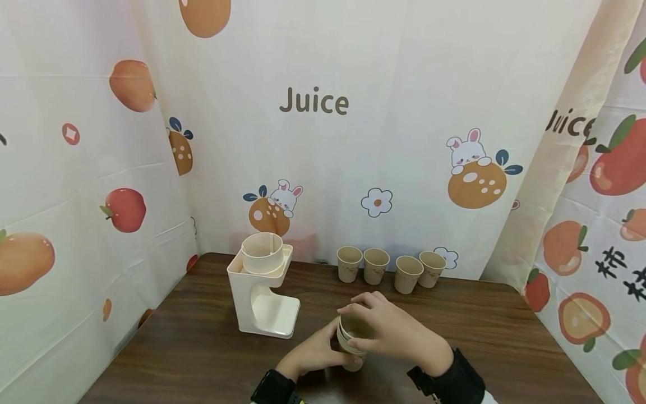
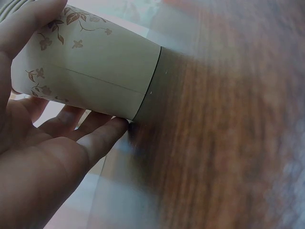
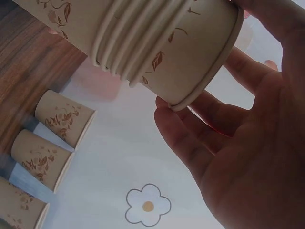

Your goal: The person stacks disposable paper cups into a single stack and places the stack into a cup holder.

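Observation:
Near the front of the table, my left hand (image 1: 314, 352) grips the lower part of an upright stack of beige paper cups (image 2: 90, 57) printed with brown leaves. Its thumb and fingers lie on either side of the stack. From above, my right hand (image 1: 386, 325) holds the top paper cup (image 3: 195, 47) by its rim, thumb on one side and fingers on the other. That cup sits partly raised out of the stack, with several nested rims showing below it. Part of the stack is hidden behind my hands in the head view.
A white cup dispenser (image 1: 247, 297) with a round holder on top stands to the left. Several single paper cups (image 1: 375, 266) stand upright in a row along the back of the brown wooden table (image 1: 197, 331). Fruit-printed cloth (image 1: 323, 146) hangs behind and at both sides.

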Motion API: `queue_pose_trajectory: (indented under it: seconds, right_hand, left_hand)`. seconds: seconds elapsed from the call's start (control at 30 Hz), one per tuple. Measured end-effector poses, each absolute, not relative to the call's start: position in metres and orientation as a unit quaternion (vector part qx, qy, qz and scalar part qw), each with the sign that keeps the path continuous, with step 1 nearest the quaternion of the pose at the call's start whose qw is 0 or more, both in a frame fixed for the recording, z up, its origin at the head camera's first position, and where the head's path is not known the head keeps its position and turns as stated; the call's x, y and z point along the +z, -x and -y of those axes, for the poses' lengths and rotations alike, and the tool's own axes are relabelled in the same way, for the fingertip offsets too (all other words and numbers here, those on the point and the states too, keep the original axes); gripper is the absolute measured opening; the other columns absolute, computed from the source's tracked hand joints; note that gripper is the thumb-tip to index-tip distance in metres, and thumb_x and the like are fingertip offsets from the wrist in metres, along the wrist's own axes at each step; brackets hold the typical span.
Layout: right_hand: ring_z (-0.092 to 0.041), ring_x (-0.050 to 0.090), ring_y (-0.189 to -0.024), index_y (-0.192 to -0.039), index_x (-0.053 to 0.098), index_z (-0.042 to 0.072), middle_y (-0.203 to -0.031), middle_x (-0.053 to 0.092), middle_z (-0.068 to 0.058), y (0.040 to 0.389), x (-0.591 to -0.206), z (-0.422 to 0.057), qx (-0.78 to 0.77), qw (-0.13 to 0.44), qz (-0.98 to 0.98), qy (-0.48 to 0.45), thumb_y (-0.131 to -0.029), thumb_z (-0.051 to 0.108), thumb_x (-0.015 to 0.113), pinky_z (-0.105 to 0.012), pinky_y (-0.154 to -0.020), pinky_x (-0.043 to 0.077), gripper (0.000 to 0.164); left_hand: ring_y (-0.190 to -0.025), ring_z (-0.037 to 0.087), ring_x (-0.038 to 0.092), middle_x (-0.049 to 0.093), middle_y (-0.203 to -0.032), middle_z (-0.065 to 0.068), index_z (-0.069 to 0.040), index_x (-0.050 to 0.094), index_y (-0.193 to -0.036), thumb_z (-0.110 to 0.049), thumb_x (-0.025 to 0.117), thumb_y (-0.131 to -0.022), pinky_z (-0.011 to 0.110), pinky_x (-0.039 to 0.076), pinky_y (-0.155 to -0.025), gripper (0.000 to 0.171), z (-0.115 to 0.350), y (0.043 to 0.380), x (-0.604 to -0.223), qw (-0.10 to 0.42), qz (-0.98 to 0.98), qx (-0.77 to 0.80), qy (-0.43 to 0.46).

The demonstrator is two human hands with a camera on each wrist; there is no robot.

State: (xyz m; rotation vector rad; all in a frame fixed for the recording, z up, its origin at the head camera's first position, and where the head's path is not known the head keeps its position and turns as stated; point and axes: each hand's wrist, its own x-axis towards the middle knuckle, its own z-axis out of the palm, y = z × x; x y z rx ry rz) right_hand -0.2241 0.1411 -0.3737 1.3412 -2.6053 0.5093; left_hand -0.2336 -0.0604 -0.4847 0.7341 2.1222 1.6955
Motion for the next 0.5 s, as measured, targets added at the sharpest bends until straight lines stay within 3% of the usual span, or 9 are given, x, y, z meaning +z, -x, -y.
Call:
queue_pose_trajectory:
  seconds: [0.27, 0.5]
  right_hand:
    - [-0.013, 0.045, -0.107, -0.123, 0.058, 0.025, -0.117, 0.053, 0.003, 0.226, -0.381, -0.141, 0.173, 0.063, 0.876, -0.445, -0.085, 0.046, 0.064, -0.037, -0.082, 0.05, 0.044]
    - [-0.011, 0.044, -0.104, -0.121, 0.059, 0.024, -0.113, 0.053, 0.005, 0.228, -0.386, -0.141, 0.178, 0.066, 0.873, -0.449, -0.083, 0.041, 0.068, -0.036, -0.082, 0.05, 0.043]
  left_hand:
    - [-0.122, 0.013, 0.038, 0.043, -0.135, -0.009, -0.046, 0.031, -0.136, -0.035, 0.076, -0.074, 0.056, 0.027, -0.103, 0.077, 0.061, 0.232, -0.484, 0.168, -0.751, 0.589, -0.245]
    - [-0.12, 0.012, 0.042, 0.047, -0.132, -0.01, -0.044, 0.033, -0.135, -0.035, 0.075, -0.075, 0.054, 0.029, -0.102, 0.073, 0.061, 0.232, -0.484, 0.163, -0.753, 0.586, -0.253]
